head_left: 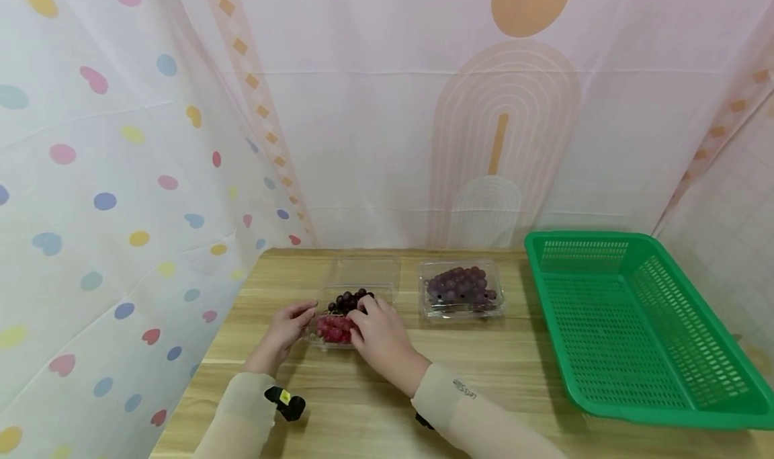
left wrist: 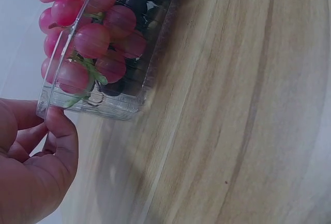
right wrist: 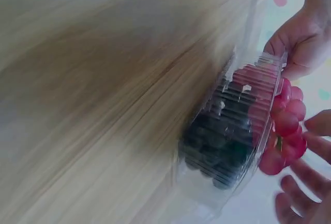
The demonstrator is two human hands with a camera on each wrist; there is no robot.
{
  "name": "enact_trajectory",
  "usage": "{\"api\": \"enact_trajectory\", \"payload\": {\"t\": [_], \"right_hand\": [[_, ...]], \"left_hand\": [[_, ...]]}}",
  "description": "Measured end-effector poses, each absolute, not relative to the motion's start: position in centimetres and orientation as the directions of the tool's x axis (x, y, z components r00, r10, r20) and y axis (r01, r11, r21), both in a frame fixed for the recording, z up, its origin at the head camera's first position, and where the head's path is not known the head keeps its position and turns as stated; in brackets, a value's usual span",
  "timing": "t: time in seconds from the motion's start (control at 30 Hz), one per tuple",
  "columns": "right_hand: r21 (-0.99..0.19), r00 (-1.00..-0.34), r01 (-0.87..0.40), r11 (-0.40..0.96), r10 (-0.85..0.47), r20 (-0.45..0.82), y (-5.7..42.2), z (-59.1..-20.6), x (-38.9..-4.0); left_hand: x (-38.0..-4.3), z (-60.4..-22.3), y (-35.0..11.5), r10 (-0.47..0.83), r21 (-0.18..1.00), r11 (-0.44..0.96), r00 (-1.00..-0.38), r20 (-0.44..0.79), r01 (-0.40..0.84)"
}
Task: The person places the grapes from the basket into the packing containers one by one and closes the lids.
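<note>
A clear plastic box stands on the table with its lid folded back behind it. Red grapes sit at the front of the box and rise above its rim; dark grapes lie behind and under them. At the box's left corner, my left hand pinches the rim between thumb and finger, plainest in the left wrist view. My right hand reaches over the box from the right, its spread fingers at the red grapes. Part of the dark bunch is hidden behind that hand.
To the right, a closed clear box holds purple grapes. A large green basket with perforated sides stands at the table's right. Patterned curtains hang along the back and left of the wooden table.
</note>
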State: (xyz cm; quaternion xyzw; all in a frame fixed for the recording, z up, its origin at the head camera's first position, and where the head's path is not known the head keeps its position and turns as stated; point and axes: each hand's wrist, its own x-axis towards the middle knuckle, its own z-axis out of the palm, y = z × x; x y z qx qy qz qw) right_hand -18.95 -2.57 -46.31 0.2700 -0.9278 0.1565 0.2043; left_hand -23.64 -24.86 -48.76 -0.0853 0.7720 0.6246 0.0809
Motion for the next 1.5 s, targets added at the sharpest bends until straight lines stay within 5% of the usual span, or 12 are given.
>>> {"api": "enact_trajectory", "payload": {"t": [0.57,0.73,1.27,1.4,1.5], "right_hand": [[-0.209,-0.806,-0.568,0.796,-0.485,0.34,-2.0,-47.9,-20.6],[-0.119,-0.815,-0.517,0.848,-0.445,0.372,-1.5,-47.5,-20.2],[0.043,-0.693,-0.643,0.764,-0.605,0.393,0.3,-48.1,-17.7],[-0.037,-0.731,-0.635,0.772,-0.584,0.353,0.4,-47.7,-18.0],[-0.294,-0.808,-0.582,0.758,-0.496,0.319,0.7,-47.0,-18.9]], "left_hand": [[-23.8,-49.1,-24.8,-0.028,0.948,0.221,-0.973,-0.227,-0.228],[-23.7,-49.0,-24.7,-0.03,0.947,0.223,-0.972,-0.232,-0.232],[-23.7,-48.7,-25.0,-0.04,0.939,0.253,-0.972,-0.23,-0.232],[-23.8,-48.7,-24.9,-0.048,0.939,0.255,-0.973,-0.228,-0.232],[-23.9,-48.7,-25.0,-0.049,0.936,0.262,-0.972,-0.231,-0.236]]}}
